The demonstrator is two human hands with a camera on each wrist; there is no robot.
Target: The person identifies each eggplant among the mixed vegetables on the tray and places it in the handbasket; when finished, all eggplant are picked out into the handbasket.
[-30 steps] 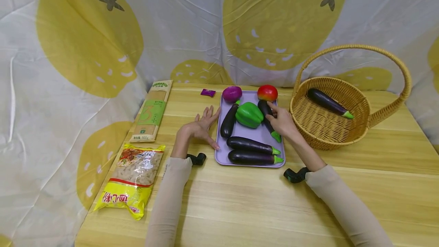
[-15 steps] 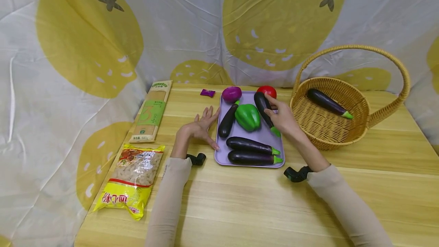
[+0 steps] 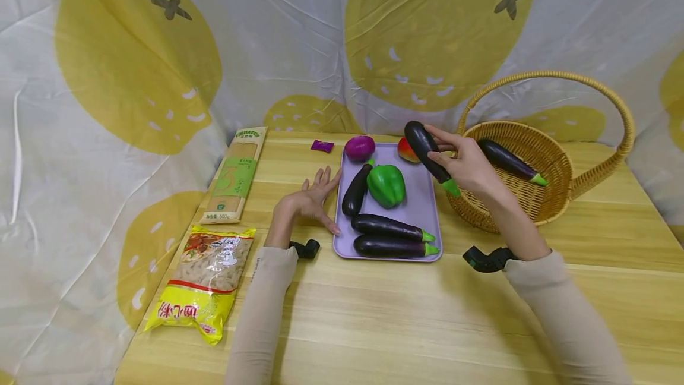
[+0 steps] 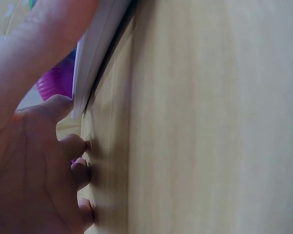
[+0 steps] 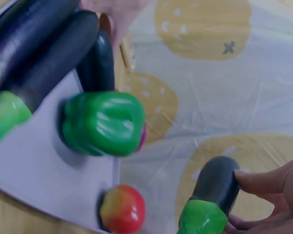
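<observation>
My right hand (image 3: 470, 162) pinches an eggplant (image 3: 424, 147) between thumb and fingers, raised over the right side of the lilac tray (image 3: 417, 195). In the right wrist view its green cap (image 5: 202, 217) points at the camera. My left hand (image 3: 310, 198) is spread at the tray's left edge, its thumb and a finger right at the rim and other fingertips on the table. On the tray are a green bell pepper (image 3: 387, 186), another eggplant (image 3: 355, 192) on the left, two eggplants (image 3: 392, 246) along the front, a purple vegetable (image 3: 360, 148) and a red-yellow fruit (image 3: 407, 150), partly hidden.
A wicker basket (image 3: 465, 204) with a tall handle stands right of the tray and contains one eggplant (image 3: 510, 160). To the left lie a noodle pack (image 3: 232, 177) and a yellow food bag (image 3: 203, 284). A small purple packet (image 3: 322, 145) lies behind my left hand.
My right hand has lifted the eggplant off the tray and moved it up and right, toward the basket. The pepper has shifted slightly. My left hand has stayed in place.
</observation>
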